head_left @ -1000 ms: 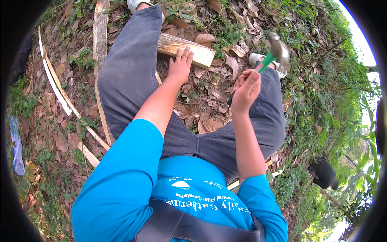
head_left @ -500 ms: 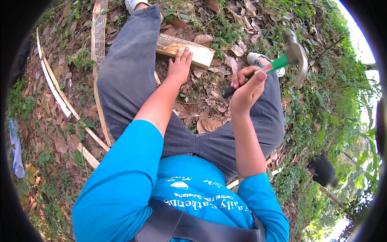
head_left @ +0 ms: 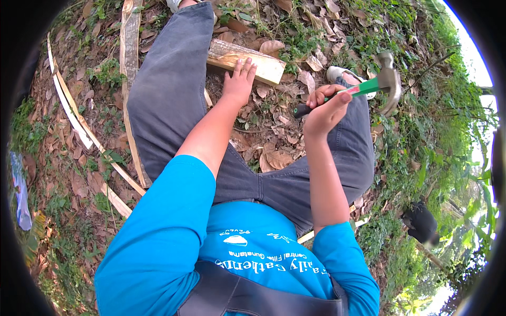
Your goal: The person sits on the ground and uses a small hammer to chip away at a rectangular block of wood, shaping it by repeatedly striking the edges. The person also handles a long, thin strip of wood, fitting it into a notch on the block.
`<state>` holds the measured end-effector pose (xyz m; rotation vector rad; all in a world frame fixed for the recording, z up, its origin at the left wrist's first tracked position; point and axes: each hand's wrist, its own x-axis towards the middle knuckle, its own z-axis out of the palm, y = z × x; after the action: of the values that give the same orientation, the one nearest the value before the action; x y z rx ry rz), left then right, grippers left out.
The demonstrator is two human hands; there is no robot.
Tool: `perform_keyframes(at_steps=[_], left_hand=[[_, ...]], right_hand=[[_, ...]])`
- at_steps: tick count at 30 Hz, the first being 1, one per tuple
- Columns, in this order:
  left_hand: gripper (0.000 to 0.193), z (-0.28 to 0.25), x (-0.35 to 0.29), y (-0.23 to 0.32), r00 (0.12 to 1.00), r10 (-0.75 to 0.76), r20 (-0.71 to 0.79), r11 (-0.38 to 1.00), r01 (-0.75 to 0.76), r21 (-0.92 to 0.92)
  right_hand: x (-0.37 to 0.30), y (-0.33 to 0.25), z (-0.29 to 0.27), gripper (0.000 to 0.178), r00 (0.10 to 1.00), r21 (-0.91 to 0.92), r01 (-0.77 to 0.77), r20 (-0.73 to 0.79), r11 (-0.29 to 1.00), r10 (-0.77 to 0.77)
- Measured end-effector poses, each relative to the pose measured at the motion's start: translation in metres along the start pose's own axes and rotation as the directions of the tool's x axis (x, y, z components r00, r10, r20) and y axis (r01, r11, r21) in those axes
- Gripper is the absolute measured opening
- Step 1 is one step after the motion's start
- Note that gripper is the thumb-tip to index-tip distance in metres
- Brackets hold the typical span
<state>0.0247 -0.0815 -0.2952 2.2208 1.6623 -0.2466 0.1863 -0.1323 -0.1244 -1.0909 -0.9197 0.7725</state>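
A squared piece of wood (head_left: 270, 68), pale on its cut faces and rough on top, lies across the leaf litter between my legs. My left hand (head_left: 239, 87) rests on its near side, with the fingers stretched out and slightly spread. Over my right knee, my right hand (head_left: 326, 117) is wrapped round the grip of a claw hammer (head_left: 370, 86) with a green shaft and a black handle end. The hammer's metal head points right, its curved claw toward me, apart from the wood. Part of the wood's left end is hidden behind my left leg.
A long wooden plank (head_left: 129, 58) runs along the outside of my left leg. Further left lie thin curved wood strips (head_left: 74, 113) and a bluish plastic piece (head_left: 20, 192). Low green plants (head_left: 411, 142) grow on the right, near a dark rounded object (head_left: 421, 221).
The hammer has tilted a little, its head slightly lower and its handle end slightly higher in the view. My left hand stays on the wood.
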Motion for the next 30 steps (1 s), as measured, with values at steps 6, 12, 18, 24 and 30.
perform_keyframes(at_steps=[6, 12, 18, 24, 30], left_hand=[[0.107, -0.023, 0.016, 0.025, 0.993, 0.096, 0.072, 0.994, -0.099, 0.048], [0.094, -0.004, -0.001, 0.002, 0.999, 0.021, 0.027, 1.000, -0.020, -0.015], [0.095, -0.022, 0.007, 0.023, 0.994, 0.096, 0.046, 0.995, -0.096, -0.001], [0.097, -0.004, -0.001, 0.000, 0.998, 0.057, -0.012, 0.998, -0.057, -0.020], [0.102, -0.009, 0.005, 0.013, 0.997, 0.083, -0.009, 0.996, -0.082, 0.018]], right_hand=[[-0.004, 0.134, -0.108, 0.070, 0.722, -0.833, -0.460, -0.150, 0.307, 0.675], [0.007, -0.003, -0.008, 0.051, 0.975, -0.100, -0.209, 0.058, 0.973, 0.216], [-0.022, 0.134, -0.093, 0.061, 0.780, -0.950, -0.258, -0.099, 0.173, 0.618], [0.006, 0.042, -0.037, 0.044, 0.900, -0.411, -0.292, 0.187, 0.864, 0.393], [-0.027, 0.116, -0.077, 0.048, 0.949, -0.828, -0.160, 0.021, 0.537, 0.314]])
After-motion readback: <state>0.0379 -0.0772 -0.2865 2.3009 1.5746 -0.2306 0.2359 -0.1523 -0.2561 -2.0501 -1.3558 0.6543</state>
